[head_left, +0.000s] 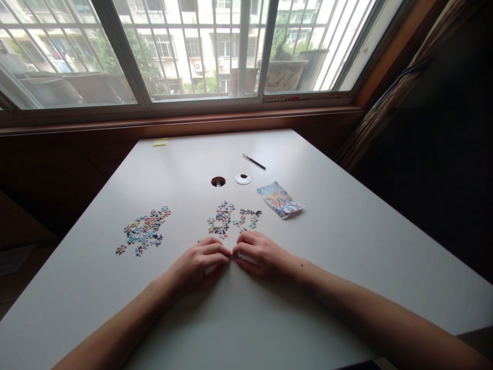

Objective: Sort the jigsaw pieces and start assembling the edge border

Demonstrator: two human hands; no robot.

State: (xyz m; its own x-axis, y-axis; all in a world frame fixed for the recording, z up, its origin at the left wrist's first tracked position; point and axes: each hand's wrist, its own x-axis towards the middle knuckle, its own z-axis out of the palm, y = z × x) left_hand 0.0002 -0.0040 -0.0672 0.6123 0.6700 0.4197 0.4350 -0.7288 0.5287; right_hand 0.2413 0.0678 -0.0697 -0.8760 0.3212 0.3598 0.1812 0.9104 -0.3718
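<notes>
My left hand (200,262) and my right hand (262,257) rest on the white table (346,246), fingertips meeting in the middle. Both are curled in a pinch, and what they hold is hidden between the fingers. Just beyond them lies a cluster of small colourful puzzle pieces (231,218). A second, looser heap of puzzle pieces (144,231) lies to the left, apart from my left hand. A colourful printed packet (280,199) lies to the right of the middle cluster.
A round cable hole (217,181) and its white cap (242,179) sit further back, with a black pen (253,161) behind them. A yellow note (160,142) lies at the far edge. A barred window (192,51) and a curtain (389,103) stand beyond.
</notes>
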